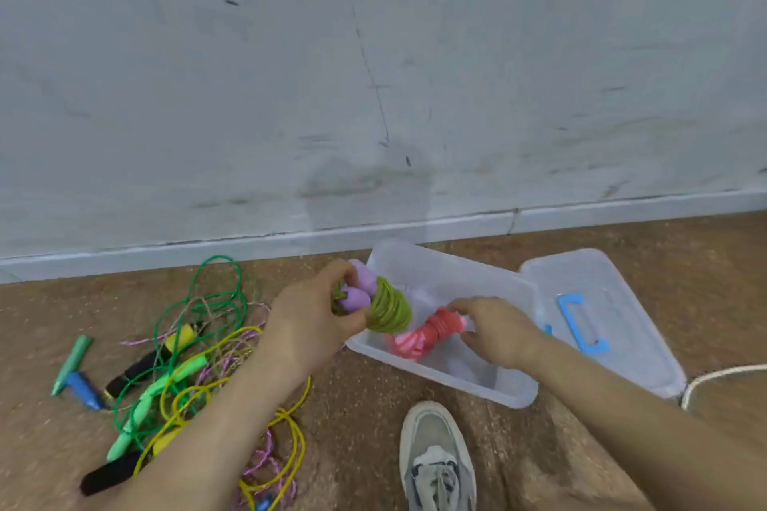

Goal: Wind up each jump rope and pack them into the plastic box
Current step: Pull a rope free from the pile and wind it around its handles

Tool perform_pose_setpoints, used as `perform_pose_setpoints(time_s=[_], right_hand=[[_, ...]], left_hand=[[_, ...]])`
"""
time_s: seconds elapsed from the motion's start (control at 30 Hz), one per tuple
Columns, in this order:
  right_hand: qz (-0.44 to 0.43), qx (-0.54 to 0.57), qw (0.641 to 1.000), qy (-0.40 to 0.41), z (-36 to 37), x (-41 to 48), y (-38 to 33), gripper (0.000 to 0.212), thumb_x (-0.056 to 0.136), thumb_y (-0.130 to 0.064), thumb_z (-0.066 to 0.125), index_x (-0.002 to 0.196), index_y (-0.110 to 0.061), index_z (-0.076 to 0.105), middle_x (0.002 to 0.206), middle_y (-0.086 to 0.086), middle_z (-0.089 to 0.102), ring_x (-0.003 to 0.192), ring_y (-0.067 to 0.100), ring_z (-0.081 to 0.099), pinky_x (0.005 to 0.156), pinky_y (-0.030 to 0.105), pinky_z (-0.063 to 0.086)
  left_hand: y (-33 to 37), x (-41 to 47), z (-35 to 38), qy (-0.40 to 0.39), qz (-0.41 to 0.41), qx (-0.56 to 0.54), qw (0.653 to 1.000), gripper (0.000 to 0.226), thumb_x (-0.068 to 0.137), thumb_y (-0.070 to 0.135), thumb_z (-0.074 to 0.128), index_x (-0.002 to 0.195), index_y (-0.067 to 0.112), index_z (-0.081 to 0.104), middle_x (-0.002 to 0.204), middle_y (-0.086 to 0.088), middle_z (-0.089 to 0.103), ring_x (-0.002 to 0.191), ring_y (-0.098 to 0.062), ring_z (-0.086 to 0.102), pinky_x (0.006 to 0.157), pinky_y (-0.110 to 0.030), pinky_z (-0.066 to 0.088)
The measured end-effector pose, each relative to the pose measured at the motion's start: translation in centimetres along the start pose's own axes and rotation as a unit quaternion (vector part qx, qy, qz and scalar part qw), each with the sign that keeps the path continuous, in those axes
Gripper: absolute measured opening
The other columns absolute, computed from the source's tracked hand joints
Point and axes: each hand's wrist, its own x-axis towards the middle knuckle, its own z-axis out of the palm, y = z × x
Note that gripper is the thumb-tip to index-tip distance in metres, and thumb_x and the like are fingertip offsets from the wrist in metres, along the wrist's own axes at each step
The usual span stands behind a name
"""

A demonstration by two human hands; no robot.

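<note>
Packing stage: the left grip [319, 313] clasps a wound green rope [390, 309] above the plastic box [440, 266] rim. Just right of it, the right grip [494, 328] holds a red rope [423, 334] inside. The likely next move is lowering the green rope alongside.

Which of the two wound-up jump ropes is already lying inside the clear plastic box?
The red wound jump rope, gripped by the right hand. The olive-green rope with purple handles is held by the left hand over the plastic box edge.
</note>
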Motion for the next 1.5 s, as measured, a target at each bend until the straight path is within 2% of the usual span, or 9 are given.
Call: perform_pose_setpoints(time_s=[0.13,0.3,0.47,0.6,0.77,0.97,1.13,1.33,1.5], right_hand=[[-0.004,-0.117,0.993,-0.008,5.7,4.9,1.6,0.041,0.089,-0.011,0.049,0.127,-0.025,0.050,0.123,-0.003,0.052,0.116,0.028,0.042,0.085,0.043,0.049],[0.044,-0.204,0.976,0.063,8.3,8.0,1.7,0.027,0.049,-0.017,0.086,0.068,-0.014,0.066,0.068,0.007,0.063,0.071,0.028,0.063,0.047,0.033,0.050],[0.111,-0.198,0.972,0.050,6.6,8.3,1.5,0.037,0.079,-0.045,0.068,0.101,-0.015,0.067,0.098,0.006,0.069,0.095,0.024,0.065,0.071,0.034,0.055],[0.078,-0.120,0.989,0.045,5.1,9.0,0.8,0.036,0.091,-0.038,0.055,0.116,-0.012,0.057,0.115,0.008,0.060,0.104,0.030,0.063,0.080,0.036,0.050],[0.048,-0.127,0.982,0.128,5.7,10.8,0.5,0.034,0.067,-0.031,0.079,0.084,-0.006,0.064,0.085,0.012,0.060,0.058,0.033,0.065,0.045,0.030,0.040],[0.086,-0.118,0.975,0.169,7.2,11.7,0.8,0.049,0.033,-0.029,0.090,0.062,-0.013,0.054,0.054,0.004,0.051,0.031,0.025,0.050,0.031,0.020,0.029],[0.064,-0.102,0.973,0.197,9.2,11.1,1.2,0.051,0.038,-0.028,0.089,0.071,-0.014,0.052,0.049,0.004,0.055,0.035,0.022,0.055,0.034,0.020,0.035],[0.084,0.042,0.968,0.232,9.7,11.8,2.0,0.025,0.063,0.001,0.072,0.080,-0.004,0.054,0.066,0.016,0.062,0.054,0.038,0.063,0.043,0.037,0.046],[0.100,0.133,0.978,0.128,8.2,11.9,2.9,0.023,0.079,-0.022,0.062,0.096,-0.014,0.050,0.090,0.009,0.065,0.087,0.033,0.064,0.068,0.039,0.052]], left_hand=[[-2.0,3.0,3.6,-0.025,0.001,0.066,0.998,0.023,0.077,0.032,0.066,0.093,0.040,0.052,0.067,0.011,0.059,0.065,-0.014,0.057,0.055,-0.016,0.040],[-3.5,4.3,5.0,-0.044,0.042,0.168,0.984,0.022,0.081,0.040,0.059,0.098,0.041,0.046,0.070,0.010,0.061,0.067,-0.020,0.059,0.055,-0.031,0.048],[-4.0,5.4,6.7,-0.124,0.046,0.135,0.982,0.027,0.078,0.028,0.062,0.099,0.040,0.049,0.071,0.033,0.058,0.074,-0.005,0.057,0.057,-0.017,0.037],[-4.1,7.1,11.3,-0.188,0.031,0.147,0.971,0.029,0.076,0.013,0.051,0.097,0.033,0.048,0.083,0.018,0.066,0.081,-0.008,0.060,0.065,-0.018,0.044],[-3.8,9.3,14.2,-0.188,-0.045,0.184,0.964,0.033,0.083,0.008,0.048,0.102,0.034,0.043,0.099,0.004,0.064,0.092,-0.023,0.061,0.071,-0.030,0.046],[-3.0,10.1,15.5,-0.173,-0.051,0.263,0.948,0.030,0.090,0.015,0.051,0.119,0.011,0.045,0.098,-0.006,0.063,0.089,-0.029,0.063,0.069,-0.037,0.045],[-3.1,9.8,14.6,-0.128,-0.112,0.237,0.957,0.026,0.092,0.035,0.054,0.104,0.012,0.053,0.105,-0.009,0.065,0.101,-0.032,0.061,0.074,-0.033,0.044],[-1.8,11.4,16.9,-0.049,-0.183,0.050,0.981,0.017,0.095,0.015,0.042,0.104,0.022,0.055,0.088,0.002,0.062,0.086,-0.024,0.057,0.066,-0.023,0.037],[-2.2,12.5,16.6,-0.066,-0.168,-0.011,0.983,0.028,0.091,0.009,0.041,0.089,0.030,0.059,0.087,0.008,0.062,0.082,-0.019,0.058,0.077,-0.027,0.046]])
